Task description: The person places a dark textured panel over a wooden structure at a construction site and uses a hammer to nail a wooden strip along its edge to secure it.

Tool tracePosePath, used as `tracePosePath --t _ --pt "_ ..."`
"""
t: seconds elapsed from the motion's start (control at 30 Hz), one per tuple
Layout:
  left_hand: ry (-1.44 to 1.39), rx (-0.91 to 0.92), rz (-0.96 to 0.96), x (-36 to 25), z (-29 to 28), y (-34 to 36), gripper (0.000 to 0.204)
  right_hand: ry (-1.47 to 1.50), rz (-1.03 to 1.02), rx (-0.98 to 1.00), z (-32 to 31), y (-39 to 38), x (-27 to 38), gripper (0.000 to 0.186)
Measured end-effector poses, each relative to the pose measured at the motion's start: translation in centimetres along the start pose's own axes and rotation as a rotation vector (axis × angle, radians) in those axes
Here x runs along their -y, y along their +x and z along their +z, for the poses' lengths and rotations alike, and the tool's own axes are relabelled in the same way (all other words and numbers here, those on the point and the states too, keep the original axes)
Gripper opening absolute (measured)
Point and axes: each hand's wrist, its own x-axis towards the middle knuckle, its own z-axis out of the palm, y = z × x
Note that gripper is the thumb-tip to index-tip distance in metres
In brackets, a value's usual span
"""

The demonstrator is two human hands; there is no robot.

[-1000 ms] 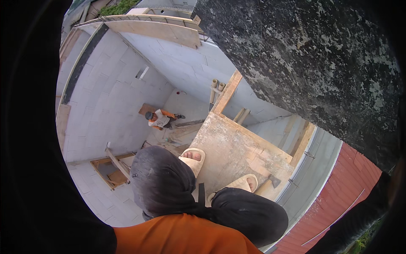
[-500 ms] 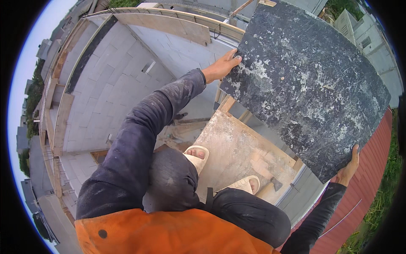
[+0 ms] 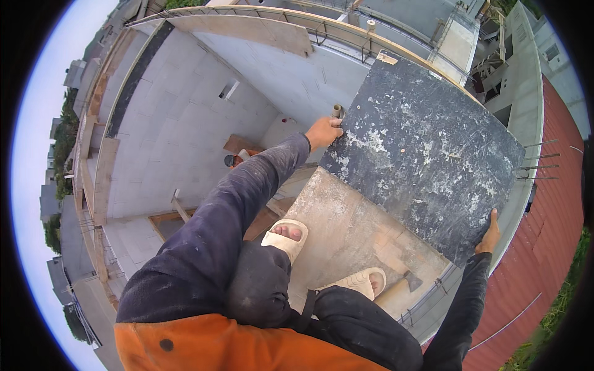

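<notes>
Both hands grip opposite edges of a square dark panel spotted with pale residue. My left hand is closed on its left edge; my right hand holds the lower right edge. The panel overlaps the far part of a dusty board platform, where my sandalled feet rest; I cannot tell whether it touches it. A small axe-like tool lies by my right foot.
Below on the left is a block-walled room with a person, partly hidden by my arm. Pipe ends show beyond my left hand. Rebar stubs jut near a red corrugated roof at right; a drop borders the platform.
Both my hands came into view holding the panel. Since half a second ago the panel has moved down toward the platform, my left hand lower and my right hand slightly left.
</notes>
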Motion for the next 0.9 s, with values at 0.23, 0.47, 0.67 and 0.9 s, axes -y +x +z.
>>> tracePosePath --t 0.23,0.47,0.67,0.9 --pt "0.078 0.1 0.003 -3.3 0.1 -3.3 0.062 -0.087 -0.061 -0.053 -0.4 -0.5 -0.4 0.056" --pt "-0.126 0.084 0.003 -2.7 1.7 -3.7 0.066 -0.328 -0.126 -0.157 -1.9 -0.3 -0.2 0.068" --pt "-0.197 0.147 -0.135 -4.9 0.4 -2.9 0.064 -0.594 -0.139 -0.242 -3.1 2.5 -1.9 0.099" --pt "-0.115 0.102 -0.085 -5.5 -0.7 -3.3 0.065 -0.875 -0.099 -0.24 -3.2 2.3 -0.4 0.107"
